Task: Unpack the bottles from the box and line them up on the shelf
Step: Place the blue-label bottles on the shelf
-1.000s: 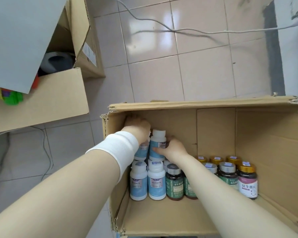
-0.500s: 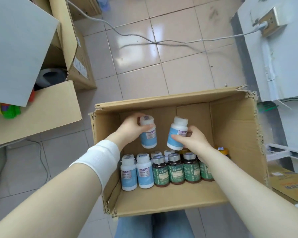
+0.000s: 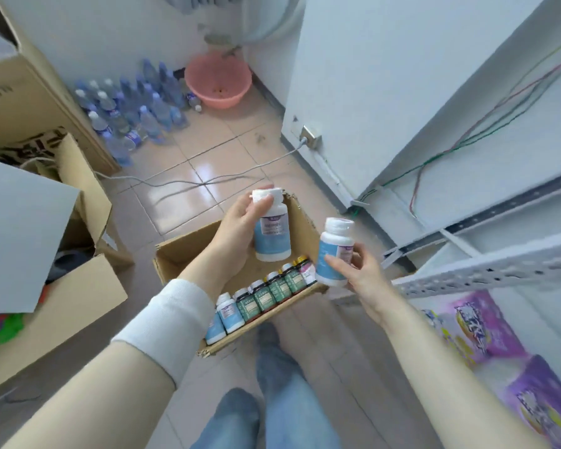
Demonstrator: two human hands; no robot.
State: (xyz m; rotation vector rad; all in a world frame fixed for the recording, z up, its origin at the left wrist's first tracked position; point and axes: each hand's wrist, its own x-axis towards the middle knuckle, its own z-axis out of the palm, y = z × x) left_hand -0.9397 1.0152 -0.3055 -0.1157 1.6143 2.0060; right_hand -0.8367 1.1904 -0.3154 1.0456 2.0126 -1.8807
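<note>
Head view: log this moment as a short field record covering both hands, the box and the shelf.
cardboard box: open on the floor, a row of green-label bottles and boxed blue-label bottles inside
metal shelf: at right, purple packages beneath its rail
left hand: grips a white-capped blue-label bottle, upright, above the cardboard box
right hand: holds a second blue-label bottle, slightly tilted, nearer the metal shelf

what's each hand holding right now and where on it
The left hand holds one white-capped bottle around its cap and shoulder; the right hand holds a second bottle by its lower body.
</note>
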